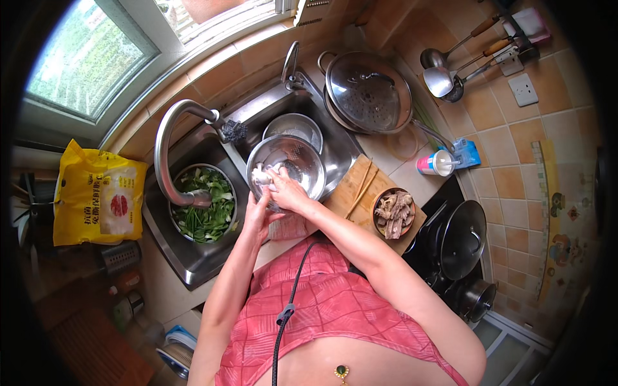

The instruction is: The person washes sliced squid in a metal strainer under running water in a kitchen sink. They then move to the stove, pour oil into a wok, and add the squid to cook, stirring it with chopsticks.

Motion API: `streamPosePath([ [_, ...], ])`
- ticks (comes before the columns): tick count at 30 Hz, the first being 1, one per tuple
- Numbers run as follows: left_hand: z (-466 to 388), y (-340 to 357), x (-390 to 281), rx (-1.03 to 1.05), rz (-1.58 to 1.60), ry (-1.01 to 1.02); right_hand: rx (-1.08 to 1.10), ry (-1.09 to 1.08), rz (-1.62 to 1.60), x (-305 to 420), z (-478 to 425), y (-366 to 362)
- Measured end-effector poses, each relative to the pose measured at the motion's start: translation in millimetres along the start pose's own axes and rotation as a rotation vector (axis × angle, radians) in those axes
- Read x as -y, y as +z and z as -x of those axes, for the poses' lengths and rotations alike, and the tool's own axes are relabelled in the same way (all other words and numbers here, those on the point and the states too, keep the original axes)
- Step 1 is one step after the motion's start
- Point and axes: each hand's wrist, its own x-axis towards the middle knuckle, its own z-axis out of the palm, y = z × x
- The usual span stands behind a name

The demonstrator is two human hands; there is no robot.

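A stainless steel colander point(311, 181) is tilted above the near edge of the right sink basin. My left hand point(256, 217) grips its near left rim from outside, with the thumb up by the rim. Inside the colander, my right hand point(288, 192) has its fingers around pale white food pieces point(262, 174), possibly mushrooms; the fingers partly hide them. Behind the colander, a second steel bowl point(289, 124) sits in the basin, partly covered from view. In the left basin, a round container of cut leafy greens point(205, 212) stands under the curved faucet point(166, 144).
On the right, a wooden cutting board point(345, 190) carries chopsticks point(359, 188) and a bowl of cooked meat point(395, 212). A lidded wok point(369, 91) stands behind it. Lidded black pots point(462, 241) occupy the stove. A yellow plastic bag point(99, 193) hangs at the left.
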Motion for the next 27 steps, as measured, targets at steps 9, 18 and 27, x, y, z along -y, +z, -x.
streamPosePath([
  [9, 6, 6, 5, 0.001, 0.004, -0.015, -0.023, -0.096, -0.010, -11, -3, 9],
  [18, 1, 2, 8, -0.002, 0.003, -0.055, 0.012, -0.087, -0.005, -5, -3, 1],
  [27, -5, -21, 8, 0.038, 0.102, -0.071, -0.027, -0.073, 0.182, 18, 18, -59],
])
